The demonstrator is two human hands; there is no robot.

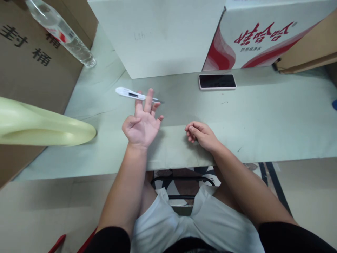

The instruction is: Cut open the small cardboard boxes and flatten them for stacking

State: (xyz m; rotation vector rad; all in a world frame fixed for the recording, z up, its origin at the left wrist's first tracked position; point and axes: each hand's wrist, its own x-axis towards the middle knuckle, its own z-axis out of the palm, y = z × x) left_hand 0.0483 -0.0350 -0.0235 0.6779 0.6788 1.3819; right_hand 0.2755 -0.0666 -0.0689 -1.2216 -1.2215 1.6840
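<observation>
My left hand is palm up over the table, its thumb folded in and its fingers partly spread. Among those fingers lies a slim white pen-like stick with a small dark window and a thin grey tip. The stick runs roughly level, its broad rounded end to the left; parts of it are hidden by the fingers. To the right, my right hand rests by the table's near edge with curled fingers, the thumb against the index finger. Nothing shows in it.
A phone lies before white cartons at the back. Left are a clear water bottle, a pale yellow-green rounded object and a brown box. Another brown carton stands right. The pale green tabletop has small dark marks.
</observation>
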